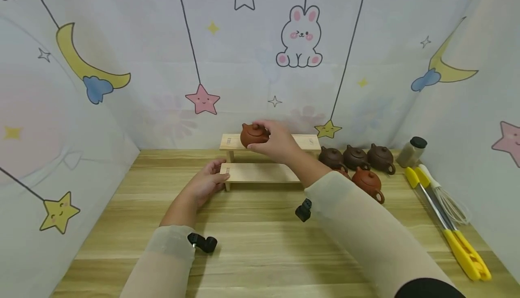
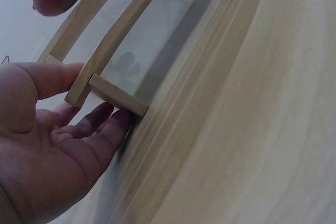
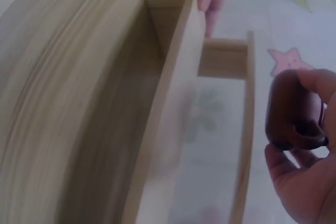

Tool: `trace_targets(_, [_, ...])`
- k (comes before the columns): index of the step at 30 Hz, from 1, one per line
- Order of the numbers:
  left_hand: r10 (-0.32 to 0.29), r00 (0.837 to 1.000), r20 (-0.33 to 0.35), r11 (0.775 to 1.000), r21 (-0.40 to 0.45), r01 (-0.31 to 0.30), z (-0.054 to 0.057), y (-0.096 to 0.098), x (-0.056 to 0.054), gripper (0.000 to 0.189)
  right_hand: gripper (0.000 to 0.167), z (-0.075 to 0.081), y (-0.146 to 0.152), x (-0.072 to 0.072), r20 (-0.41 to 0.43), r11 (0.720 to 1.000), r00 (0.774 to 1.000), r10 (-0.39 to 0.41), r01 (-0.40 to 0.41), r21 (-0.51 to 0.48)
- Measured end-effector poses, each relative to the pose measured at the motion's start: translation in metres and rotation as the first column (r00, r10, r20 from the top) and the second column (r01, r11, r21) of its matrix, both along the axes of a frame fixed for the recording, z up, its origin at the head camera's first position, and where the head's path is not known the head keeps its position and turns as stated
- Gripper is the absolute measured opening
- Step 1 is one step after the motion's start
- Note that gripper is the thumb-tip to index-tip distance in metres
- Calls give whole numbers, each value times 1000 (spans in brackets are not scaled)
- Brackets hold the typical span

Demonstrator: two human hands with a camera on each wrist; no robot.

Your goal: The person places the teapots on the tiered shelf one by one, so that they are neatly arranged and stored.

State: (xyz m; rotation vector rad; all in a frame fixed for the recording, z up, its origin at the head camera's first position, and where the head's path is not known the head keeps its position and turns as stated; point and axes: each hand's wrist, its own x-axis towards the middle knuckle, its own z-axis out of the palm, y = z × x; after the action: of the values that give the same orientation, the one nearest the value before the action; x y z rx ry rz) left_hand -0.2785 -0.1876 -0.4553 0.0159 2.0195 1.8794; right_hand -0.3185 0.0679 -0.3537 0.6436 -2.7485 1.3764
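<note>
A reddish-brown clay teapot [image 1: 248, 137] is held in my right hand [image 1: 281, 142], thumb and fingers around its body at the upper board [image 1: 307, 142] of a two-step wooden shelf. The right wrist view shows this teapot [image 3: 286, 106] apart from the shelf boards, its handle toward the palm. My left hand [image 1: 206, 183] grips the left end of the lower board [image 1: 260, 173]. In the left wrist view, the thumb of this hand [image 2: 58, 135] presses on the board, and its fingers lie by the shelf's leg [image 2: 118, 95].
Right of the shelf stand three dark brown teapots [image 1: 356, 157] and two reddish ones [image 1: 367, 180], one partly hidden by my right arm. Farther right are a black-lidded jar [image 1: 411, 153], a whisk [image 1: 450, 203] and yellow-handled tongs [image 1: 463, 253]. A printed curtain [image 1: 260, 72] encloses the table.
</note>
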Motion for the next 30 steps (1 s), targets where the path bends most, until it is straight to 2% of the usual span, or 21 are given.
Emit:
trace_targets(5, [-4, 1000, -1, 1000, 4, 4, 0, 0, -1, 70, 58, -5, -17, -11, -10, 1000, 1000, 4, -4, -8])
trace_targets(12, [-6, 1000, 1, 1000, 11, 6, -1, 0, -2, 70, 64, -7, -30, -22, -2, 999, 999, -40, 40, 6])
trace_targets(17, [-8, 1000, 4, 1000, 9, 8, 0, -1, -1, 70, 64, -8, -36, -27, 17, 999, 999, -32, 32, -22])
trace_targets(21, [-12, 1000, 1, 1000, 12, 11, 1, -1, -1, 70, 63, -10, -39, -27, 3, 999, 999, -35, 35, -1])
trace_targets(25, [-15, 1000, -2, 1000, 12, 15, 0, -2, -2, 70, 69, -9, -40, -23, -2, 999, 999, -49, 49, 22])
trace_targets(30, [-16, 1000, -5, 1000, 23, 16, -3, -1, -4, 70, 76, -6, -35, -16, 16, 995, 995, -103, 102, 21])
